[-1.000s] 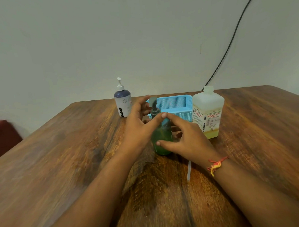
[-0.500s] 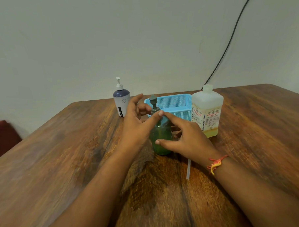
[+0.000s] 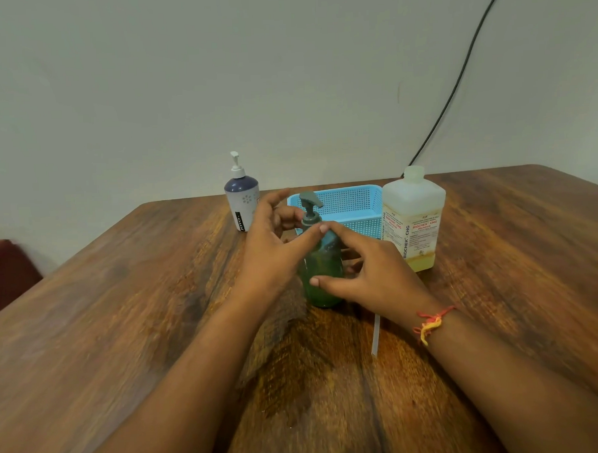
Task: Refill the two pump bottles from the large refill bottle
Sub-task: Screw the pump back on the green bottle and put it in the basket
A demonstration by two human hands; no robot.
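The green pump bottle [image 3: 322, 276] stands upright on the table [image 3: 122, 302]. The right hand [image 3: 368, 274] wraps fingers round its body; the left hand [image 3: 274, 251] pinches the pump collar.

Wooden table [image 3: 106, 320] open left; blue basket [image 3: 344, 203], refill bottle [image 3: 414, 218] block behind.

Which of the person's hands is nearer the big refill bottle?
The right hand: it sits just beside the refill bottle, gripping the green pump bottle. The left hand is beyond that bottle, farther away.
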